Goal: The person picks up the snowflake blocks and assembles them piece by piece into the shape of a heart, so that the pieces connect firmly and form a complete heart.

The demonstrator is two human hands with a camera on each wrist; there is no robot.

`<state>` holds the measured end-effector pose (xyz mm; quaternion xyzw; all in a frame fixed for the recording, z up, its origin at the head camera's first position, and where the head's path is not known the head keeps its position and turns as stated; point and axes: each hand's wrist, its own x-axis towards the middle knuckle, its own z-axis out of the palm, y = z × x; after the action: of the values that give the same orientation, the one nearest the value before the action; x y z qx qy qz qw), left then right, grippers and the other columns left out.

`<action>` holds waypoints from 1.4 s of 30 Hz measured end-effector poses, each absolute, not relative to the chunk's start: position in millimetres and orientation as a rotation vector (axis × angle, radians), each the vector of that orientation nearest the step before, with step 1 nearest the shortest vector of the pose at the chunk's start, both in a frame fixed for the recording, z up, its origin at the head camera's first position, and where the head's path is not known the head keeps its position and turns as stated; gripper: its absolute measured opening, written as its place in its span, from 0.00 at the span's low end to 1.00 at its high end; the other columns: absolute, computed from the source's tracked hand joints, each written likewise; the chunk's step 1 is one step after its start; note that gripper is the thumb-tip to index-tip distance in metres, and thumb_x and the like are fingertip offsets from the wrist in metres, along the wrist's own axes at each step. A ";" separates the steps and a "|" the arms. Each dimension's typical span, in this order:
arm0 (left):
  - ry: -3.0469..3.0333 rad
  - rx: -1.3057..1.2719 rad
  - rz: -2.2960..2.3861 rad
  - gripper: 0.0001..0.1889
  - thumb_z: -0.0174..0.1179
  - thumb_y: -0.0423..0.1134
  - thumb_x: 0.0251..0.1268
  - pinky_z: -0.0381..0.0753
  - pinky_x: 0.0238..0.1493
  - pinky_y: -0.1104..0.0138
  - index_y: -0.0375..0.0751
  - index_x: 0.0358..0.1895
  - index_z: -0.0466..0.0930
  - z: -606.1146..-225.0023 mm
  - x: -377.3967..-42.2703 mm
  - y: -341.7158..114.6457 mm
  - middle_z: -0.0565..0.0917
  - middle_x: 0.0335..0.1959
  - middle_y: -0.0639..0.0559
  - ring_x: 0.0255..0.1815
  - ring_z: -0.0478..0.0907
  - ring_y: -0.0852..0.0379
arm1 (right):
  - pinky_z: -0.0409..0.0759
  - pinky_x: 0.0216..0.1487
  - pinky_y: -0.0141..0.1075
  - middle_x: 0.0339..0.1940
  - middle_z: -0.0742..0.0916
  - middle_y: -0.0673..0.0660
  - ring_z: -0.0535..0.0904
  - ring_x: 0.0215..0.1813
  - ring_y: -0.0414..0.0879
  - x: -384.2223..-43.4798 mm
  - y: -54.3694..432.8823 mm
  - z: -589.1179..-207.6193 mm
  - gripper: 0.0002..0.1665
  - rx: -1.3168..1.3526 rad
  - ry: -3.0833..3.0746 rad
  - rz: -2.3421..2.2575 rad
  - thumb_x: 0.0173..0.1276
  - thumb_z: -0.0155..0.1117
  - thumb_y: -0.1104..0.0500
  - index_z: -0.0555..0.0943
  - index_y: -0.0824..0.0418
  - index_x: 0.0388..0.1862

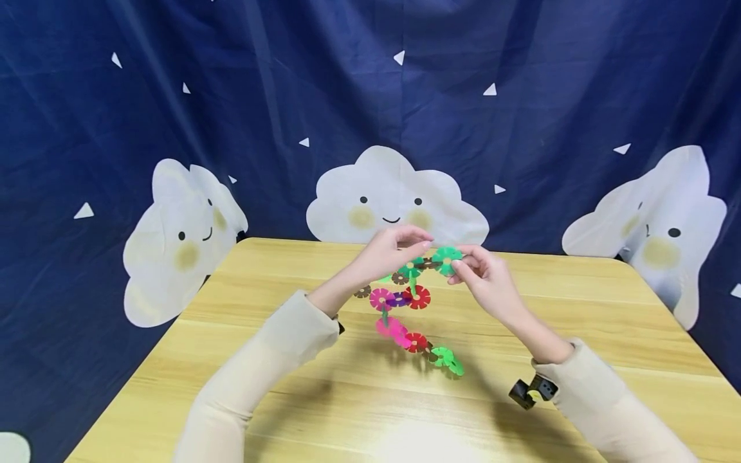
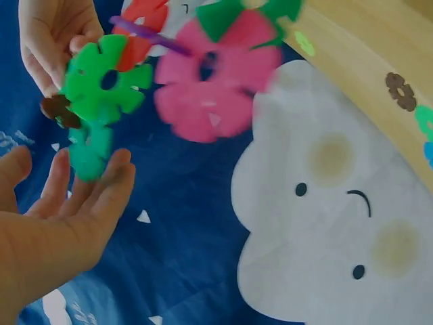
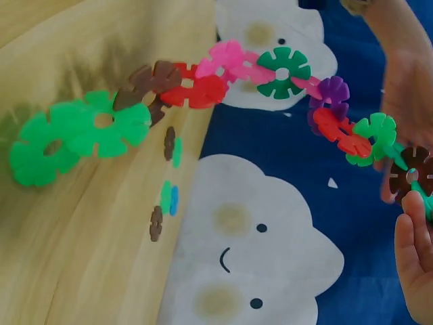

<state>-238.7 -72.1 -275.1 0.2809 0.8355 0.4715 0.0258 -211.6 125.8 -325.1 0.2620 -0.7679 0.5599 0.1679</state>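
A chain of flower-shaped interlocking plastic discs (image 1: 418, 297) in green, brown, red, purple and pink hangs over the table. My right hand (image 1: 489, 283) pinches the teal-green disc (image 1: 448, 260) at its upper end between thumb and fingers. My left hand (image 1: 389, 254) is beside that end, thumb and fingers apart. In the left wrist view the left hand's (image 2: 74, 223) extended fingertips are right at a teal disc (image 2: 90, 152). Bright green discs (image 3: 101, 122) form the chain's other end in the right wrist view, where a brown disc (image 3: 413, 172) is near the right hand (image 3: 416, 264).
Loose discs lie on the wooden table (image 1: 243, 296) behind the chain, among them a brown disc (image 1: 362, 291), a green disc (image 3: 166, 198) and a blue disc (image 3: 174, 201). A dark blue curtain (image 1: 243, 96) with white clouds hangs beyond the table edge.
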 end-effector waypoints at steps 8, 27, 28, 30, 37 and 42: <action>2.651 0.919 1.338 0.09 0.59 0.32 0.59 0.77 0.36 0.73 0.36 0.43 0.79 -277.3 -237.6 -60.5 0.84 0.35 0.45 0.34 0.81 0.58 | 0.76 0.26 0.25 0.23 0.83 0.67 0.81 0.24 0.34 -211.0 113.5 -327.5 0.15 0.781 -2.164 1.597 0.63 0.54 0.73 0.72 0.73 0.50; 2.518 0.915 1.450 0.07 0.58 0.32 0.60 0.77 0.30 0.71 0.35 0.41 0.80 -288.4 -251.1 -64.1 0.84 0.28 0.45 0.25 0.79 0.57 | 0.78 0.36 0.25 0.28 0.83 0.68 0.81 0.26 0.35 -216.5 112.8 -333.3 0.18 0.808 -2.206 1.671 0.66 0.52 0.71 0.69 0.72 0.55; 2.518 0.916 1.453 0.07 0.58 0.32 0.60 0.77 0.30 0.71 0.35 0.41 0.80 -288.6 -251.9 -65.3 0.84 0.28 0.45 0.25 0.79 0.57 | 0.78 0.36 0.26 0.28 0.83 0.68 0.81 0.26 0.36 -217.7 113.3 -334.6 0.18 0.808 -2.215 1.671 0.66 0.52 0.70 0.69 0.71 0.55; 2.530 0.922 1.458 0.07 0.58 0.32 0.60 0.78 0.30 0.71 0.35 0.41 0.81 -288.7 -253.7 -67.7 0.84 0.28 0.45 0.25 0.79 0.58 | 0.79 0.35 0.27 0.28 0.84 0.68 0.81 0.27 0.37 -221.1 114.7 -337.9 0.18 0.808 -2.223 1.673 0.67 0.52 0.69 0.70 0.71 0.55; 2.587 0.880 1.448 0.07 0.59 0.32 0.60 0.78 0.31 0.71 0.36 0.40 0.81 -287.1 -259.5 -78.3 0.84 0.28 0.46 0.26 0.79 0.59 | 0.80 0.35 0.35 0.34 0.83 0.70 0.81 0.35 0.45 -244.7 121.4 -361.1 0.17 0.799 -2.403 1.670 0.71 0.46 0.66 0.69 0.72 0.56; 2.611 0.828 1.436 0.07 0.59 0.32 0.59 0.78 0.31 0.71 0.36 0.40 0.81 -288.0 -262.3 -85.4 0.84 0.28 0.46 0.27 0.80 0.58 | 0.78 0.41 0.43 0.42 0.82 0.69 0.79 0.44 0.58 -268.5 116.1 -389.4 0.18 0.818 -2.676 1.457 0.70 0.47 0.65 0.68 0.73 0.56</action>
<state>-262.3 -85.4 -288.0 0.2677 0.8439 0.4643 0.0245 -268.5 116.1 -389.4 0.2592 -0.8483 0.4618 -0.0067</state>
